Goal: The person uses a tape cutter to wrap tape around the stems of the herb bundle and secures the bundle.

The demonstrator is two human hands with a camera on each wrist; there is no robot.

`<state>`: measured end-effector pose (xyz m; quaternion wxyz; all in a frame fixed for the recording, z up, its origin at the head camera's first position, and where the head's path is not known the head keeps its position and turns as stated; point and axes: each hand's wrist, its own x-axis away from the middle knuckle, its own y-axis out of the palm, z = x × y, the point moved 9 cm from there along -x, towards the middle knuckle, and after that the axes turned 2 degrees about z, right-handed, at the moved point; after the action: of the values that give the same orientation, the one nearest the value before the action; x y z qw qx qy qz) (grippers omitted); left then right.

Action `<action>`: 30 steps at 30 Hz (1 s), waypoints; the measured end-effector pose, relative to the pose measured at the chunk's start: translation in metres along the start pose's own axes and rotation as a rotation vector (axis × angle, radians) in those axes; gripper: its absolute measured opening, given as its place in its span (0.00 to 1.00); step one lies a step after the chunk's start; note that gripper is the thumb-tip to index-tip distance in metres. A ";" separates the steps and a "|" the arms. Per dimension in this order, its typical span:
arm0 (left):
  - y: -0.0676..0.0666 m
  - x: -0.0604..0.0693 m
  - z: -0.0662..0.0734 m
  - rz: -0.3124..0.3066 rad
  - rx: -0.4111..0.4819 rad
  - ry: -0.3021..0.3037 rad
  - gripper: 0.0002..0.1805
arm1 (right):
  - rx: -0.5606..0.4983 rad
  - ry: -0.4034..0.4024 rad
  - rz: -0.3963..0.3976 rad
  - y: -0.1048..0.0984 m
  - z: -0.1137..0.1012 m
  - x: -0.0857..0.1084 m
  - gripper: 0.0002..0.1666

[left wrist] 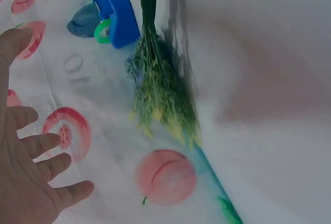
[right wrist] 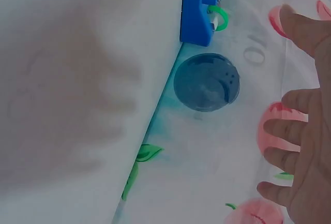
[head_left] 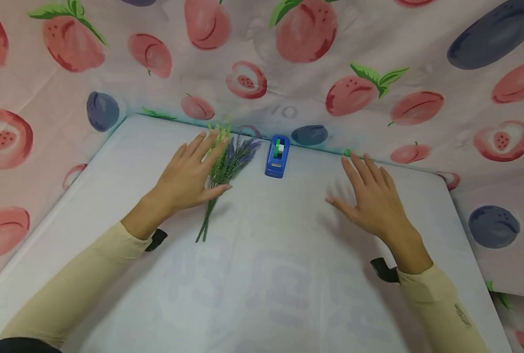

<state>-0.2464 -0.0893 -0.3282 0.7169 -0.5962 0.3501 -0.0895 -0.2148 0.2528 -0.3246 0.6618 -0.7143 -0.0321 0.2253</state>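
A bunch of artificial flowers (head_left: 228, 164) with green stems, purple and yellow-green tips lies on the white table. My left hand (head_left: 188, 171) hovers over its left side, fingers spread, holding nothing; in the left wrist view the hand (left wrist: 31, 157) is apart from the bunch (left wrist: 160, 89). A blue tape dispenser (head_left: 277, 157) with a green roll stands right of the flowers near the back edge, also visible in the right wrist view as a blue dispenser (right wrist: 197, 12). My right hand (head_left: 374, 201) hangs above the table at the right, fingers spread and empty.
The white table (head_left: 262, 284) meets a fruit-patterned cloth (head_left: 301, 83) along its back edge. The same cloth continues at the left and right sides. Dark straps (head_left: 384, 271) show at both wrists, below beige sleeves.
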 end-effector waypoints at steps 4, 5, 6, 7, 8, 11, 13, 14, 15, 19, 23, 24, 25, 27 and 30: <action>0.001 -0.009 0.008 0.073 0.121 0.035 0.49 | -0.058 -0.028 0.072 -0.007 -0.003 -0.007 0.54; 0.002 -0.011 0.009 0.080 0.153 0.031 0.48 | -0.077 -0.034 0.092 -0.009 -0.003 -0.009 0.52; 0.003 -0.013 0.009 0.079 0.186 0.021 0.47 | -0.098 -0.034 0.107 -0.010 -0.003 -0.011 0.50; 0.005 -0.015 0.009 0.071 0.219 0.004 0.46 | -0.117 -0.032 0.121 -0.012 -0.003 -0.013 0.48; 0.007 -0.017 0.009 0.066 0.253 -0.013 0.44 | -0.138 -0.024 0.130 -0.013 -0.003 -0.014 0.46; 0.014 -0.024 0.007 0.038 0.344 -0.073 0.40 | -0.199 0.030 0.133 -0.015 0.001 -0.019 0.40; 0.020 -0.028 0.006 0.020 0.402 -0.115 0.38 | -0.232 0.068 0.129 -0.015 0.004 -0.021 0.37; 0.023 -0.031 0.005 0.015 0.429 -0.133 0.37 | -0.247 0.084 0.129 -0.014 0.006 -0.022 0.35; 0.026 -0.033 0.004 0.007 0.459 -0.153 0.36 | -0.262 0.093 0.132 -0.015 0.007 -0.023 0.33; 0.037 -0.042 0.002 -0.020 0.618 -0.231 0.33 | -0.302 0.105 0.150 -0.015 0.008 -0.029 0.30; 0.048 -0.049 0.002 -0.053 0.776 -0.307 0.32 | -0.337 0.105 0.157 -0.015 0.007 -0.036 0.29; 0.051 -0.051 0.002 -0.060 0.804 -0.327 0.32 | -0.349 0.104 0.159 -0.015 0.007 -0.037 0.29; 0.054 -0.052 0.001 -0.066 0.822 -0.346 0.31 | -0.358 0.103 0.160 -0.015 0.007 -0.039 0.29; 0.060 -0.056 0.000 -0.069 0.849 -0.377 0.30 | -0.378 0.101 0.162 -0.014 0.007 -0.043 0.29; 0.069 -0.060 -0.002 -0.073 0.878 -0.409 0.28 | -0.417 0.102 0.161 -0.012 0.008 -0.047 0.28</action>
<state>-0.3122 -0.0390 -0.3677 0.9512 -0.2547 0.1101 -0.1351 -0.2567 0.2460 -0.3003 0.4806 -0.8463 0.0127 0.2294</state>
